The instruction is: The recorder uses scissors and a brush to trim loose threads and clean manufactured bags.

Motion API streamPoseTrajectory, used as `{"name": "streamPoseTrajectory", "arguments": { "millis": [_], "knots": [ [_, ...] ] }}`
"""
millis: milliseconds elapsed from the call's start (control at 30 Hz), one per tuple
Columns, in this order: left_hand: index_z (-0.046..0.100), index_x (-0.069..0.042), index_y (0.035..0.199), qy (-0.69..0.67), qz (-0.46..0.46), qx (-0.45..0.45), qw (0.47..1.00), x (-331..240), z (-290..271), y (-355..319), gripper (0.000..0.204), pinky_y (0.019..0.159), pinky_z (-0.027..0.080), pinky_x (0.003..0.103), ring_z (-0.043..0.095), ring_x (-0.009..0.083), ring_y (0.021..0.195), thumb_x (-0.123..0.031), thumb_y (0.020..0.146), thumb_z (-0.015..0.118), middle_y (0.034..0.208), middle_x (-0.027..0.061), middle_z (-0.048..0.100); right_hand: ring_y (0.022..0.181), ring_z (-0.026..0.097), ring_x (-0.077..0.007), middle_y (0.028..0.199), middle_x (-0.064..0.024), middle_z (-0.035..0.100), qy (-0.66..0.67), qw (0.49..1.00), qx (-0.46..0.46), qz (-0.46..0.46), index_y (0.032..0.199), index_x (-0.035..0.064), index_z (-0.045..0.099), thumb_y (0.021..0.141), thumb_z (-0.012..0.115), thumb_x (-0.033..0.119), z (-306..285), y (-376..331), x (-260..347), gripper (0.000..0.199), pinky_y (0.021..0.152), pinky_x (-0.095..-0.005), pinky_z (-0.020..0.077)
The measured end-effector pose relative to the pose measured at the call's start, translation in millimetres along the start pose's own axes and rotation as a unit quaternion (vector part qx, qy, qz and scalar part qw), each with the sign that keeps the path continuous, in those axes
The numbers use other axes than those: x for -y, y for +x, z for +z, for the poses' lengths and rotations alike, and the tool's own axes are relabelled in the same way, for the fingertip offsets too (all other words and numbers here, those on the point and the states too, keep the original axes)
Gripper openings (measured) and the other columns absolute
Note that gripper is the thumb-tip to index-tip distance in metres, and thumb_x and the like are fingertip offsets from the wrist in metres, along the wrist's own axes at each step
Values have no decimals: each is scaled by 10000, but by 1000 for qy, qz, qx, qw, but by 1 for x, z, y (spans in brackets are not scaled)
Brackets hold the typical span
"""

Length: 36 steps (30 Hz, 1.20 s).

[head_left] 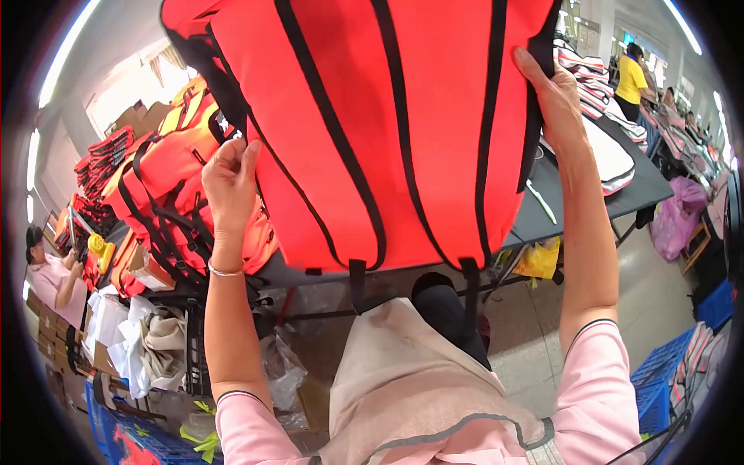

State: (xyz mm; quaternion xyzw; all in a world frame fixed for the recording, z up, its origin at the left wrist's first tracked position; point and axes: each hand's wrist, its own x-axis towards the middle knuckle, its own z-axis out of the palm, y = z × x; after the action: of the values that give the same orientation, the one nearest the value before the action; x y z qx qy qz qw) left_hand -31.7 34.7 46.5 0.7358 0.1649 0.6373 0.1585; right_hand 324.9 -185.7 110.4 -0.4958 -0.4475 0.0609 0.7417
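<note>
Red vest (387, 132) held up between left hand (230, 180), right hand (552, 93).

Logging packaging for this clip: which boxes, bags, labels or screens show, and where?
Cardboard boxes: far left, behind the orange vests, brown.
Small box: left table edge, brown and white.
Yellow plastic bag: under the dark table, crumpled.
Pink plastic bag: floor, right.
No readable labels or screens.

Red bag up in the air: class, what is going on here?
A person holds a red bag with black straps up before them. The left hand grips its left edge, and the right hand holds its upper right edge. Behind it stands a dark table. A pile of orange vests lies at left. Other people work at tables further back.
</note>
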Motion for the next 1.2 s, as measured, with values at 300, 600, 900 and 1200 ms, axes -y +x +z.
{"name": "streamPoseTrajectory", "arguments": {
  "millis": [300,600,900,1200],
  "knots": [
    [704,30,839,187,-192,172,948,42,-12,-100,274,589,505,339,661,192,608,-241,813,734,668,148,670,982,595,-169,1111,-107,628,-102,988,48,110,1304,-17,461,862,710,282,-7,-73,-138,590,890,-315,487],
    [686,-54,1117,185,-294,133,928,50,-25,-226,423,729,492,262,587,155,849,-152,731,827,1110,55,626,1280,368,-427,1443,-217,337,-541,823,166,-47,1367,89,460,803,678,38,11,-172,-213,607,1060,-522,322],
    [448,0,1406,-110,-611,-75,780,4,-61,-307,527,1051,374,315,490,220,1257,-244,966,602,1403,195,473,1401,316,-358,1525,-125,349,-425,778,443,-135,1452,185,413,947,556,373,114,-197,-214,558,1141,-514,258],
    [623,-52,1187,217,-97,249,939,-84,-21,-275,533,971,429,411,535,333,1146,-298,750,802,1275,141,560,1463,196,-327,1585,-73,245,-520,709,454,-147,1517,242,297,990,417,490,126,-219,-247,594,1164,-576,145]
  ]
}}
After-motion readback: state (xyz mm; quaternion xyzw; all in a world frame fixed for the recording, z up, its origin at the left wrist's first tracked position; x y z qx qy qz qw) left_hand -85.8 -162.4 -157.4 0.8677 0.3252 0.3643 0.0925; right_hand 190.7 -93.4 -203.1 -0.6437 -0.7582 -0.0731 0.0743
